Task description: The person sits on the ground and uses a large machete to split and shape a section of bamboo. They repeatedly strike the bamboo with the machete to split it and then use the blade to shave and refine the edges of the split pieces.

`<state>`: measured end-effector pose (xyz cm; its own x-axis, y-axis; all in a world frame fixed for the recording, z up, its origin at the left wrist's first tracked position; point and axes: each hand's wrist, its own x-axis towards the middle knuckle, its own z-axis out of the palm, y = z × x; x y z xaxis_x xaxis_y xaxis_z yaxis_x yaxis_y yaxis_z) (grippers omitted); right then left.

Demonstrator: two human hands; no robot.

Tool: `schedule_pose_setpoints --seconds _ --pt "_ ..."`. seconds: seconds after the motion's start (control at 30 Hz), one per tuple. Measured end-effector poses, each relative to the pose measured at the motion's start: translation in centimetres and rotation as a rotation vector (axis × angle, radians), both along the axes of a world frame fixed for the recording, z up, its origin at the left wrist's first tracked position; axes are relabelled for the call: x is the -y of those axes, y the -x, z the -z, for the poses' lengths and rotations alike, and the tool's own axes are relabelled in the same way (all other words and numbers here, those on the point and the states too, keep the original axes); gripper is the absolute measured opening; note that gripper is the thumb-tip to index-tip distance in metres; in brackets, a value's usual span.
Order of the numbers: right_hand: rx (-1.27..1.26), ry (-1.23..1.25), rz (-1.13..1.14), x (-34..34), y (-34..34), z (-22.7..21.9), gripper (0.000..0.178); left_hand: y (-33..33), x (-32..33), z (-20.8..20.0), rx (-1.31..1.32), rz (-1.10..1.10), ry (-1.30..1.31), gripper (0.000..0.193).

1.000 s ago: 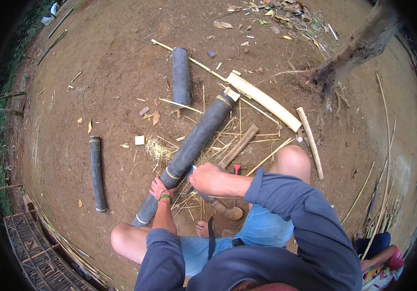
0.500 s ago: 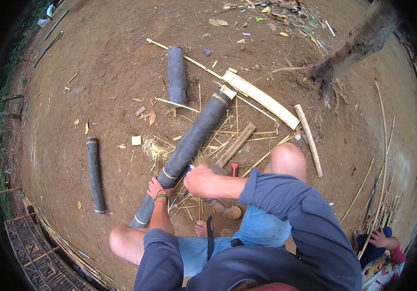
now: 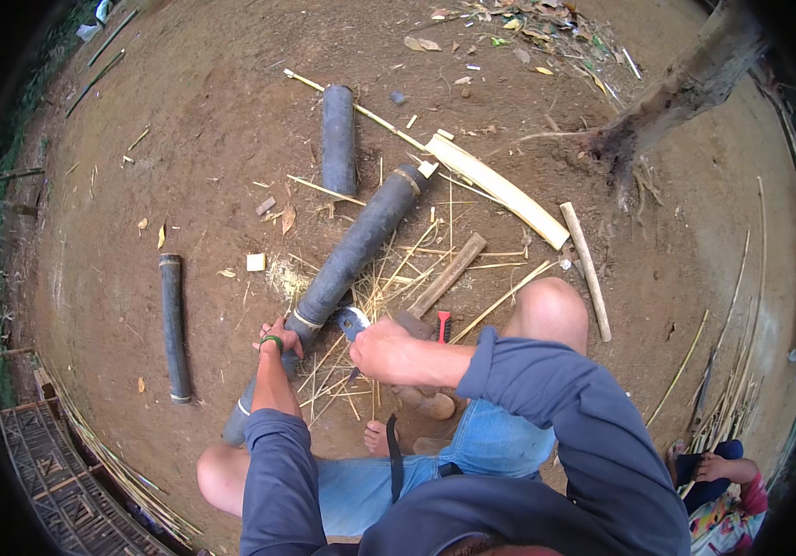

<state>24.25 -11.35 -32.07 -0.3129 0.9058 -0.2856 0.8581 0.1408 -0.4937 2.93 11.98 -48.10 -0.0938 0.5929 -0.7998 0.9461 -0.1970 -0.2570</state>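
A long dark bamboo tube (image 3: 351, 246) with pale rings lies slantwise in front of me, its near end by my left knee. My left hand (image 3: 279, 338), with a green band at the wrist, is closed round its lower part, just below a pale ring. Close to the tube's right side, my right hand (image 3: 388, 352) is closed on a tool with a shiny metal blade (image 3: 351, 321); its handle is hidden in the fist. Just beyond that hand shows the red and black handle (image 3: 443, 326) of another tool. Thin bamboo strips (image 3: 328, 375) lie scattered beneath and beside the tube.
Two shorter dark tubes (image 3: 338, 139) (image 3: 174, 329) lie ahead and at left. A split pale bamboo length (image 3: 500, 190), a round stick (image 3: 588, 269) and a flat wooden piece (image 3: 449, 273) lie to the right. A tree trunk (image 3: 676, 102) stands far right; another person (image 3: 727, 473) sits lower right.
The long tube has shifted left, with my left hand moving left and slightly away from me on it. More of the blade shows beside my right hand, which has barely moved.
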Motion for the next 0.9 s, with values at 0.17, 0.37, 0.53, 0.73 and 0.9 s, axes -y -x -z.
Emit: schedule_pose_setpoints --seconds 0.17,0.37,0.53,0.73,0.9 --pt "-0.021 0.013 -0.011 0.6 -0.1 -0.2 0.019 0.3 2.2 0.9 0.093 -0.018 -0.197 0.105" --pt "-0.015 -0.025 -0.03 0.3 0.7 -0.9 0.019 2.4 0.4 2.4 0.282 -0.086 -0.45 0.077" --pt "-0.01 -0.02 -0.034 0.6 0.5 -0.9 0.018 0.7 3.7 3.6 0.381 -0.016 -0.581 0.091" --pt "-0.022 0.051 -0.03 0.7 0.1 -0.8 0.018 0.5 3.6 2.4 0.336 -0.016 -0.494 0.103" --pt "0.093 0.145 -0.082 0.1 -0.2 -1.6 0.019 0.5 4.9 2.1 0.335 -0.008 -0.483 0.106"
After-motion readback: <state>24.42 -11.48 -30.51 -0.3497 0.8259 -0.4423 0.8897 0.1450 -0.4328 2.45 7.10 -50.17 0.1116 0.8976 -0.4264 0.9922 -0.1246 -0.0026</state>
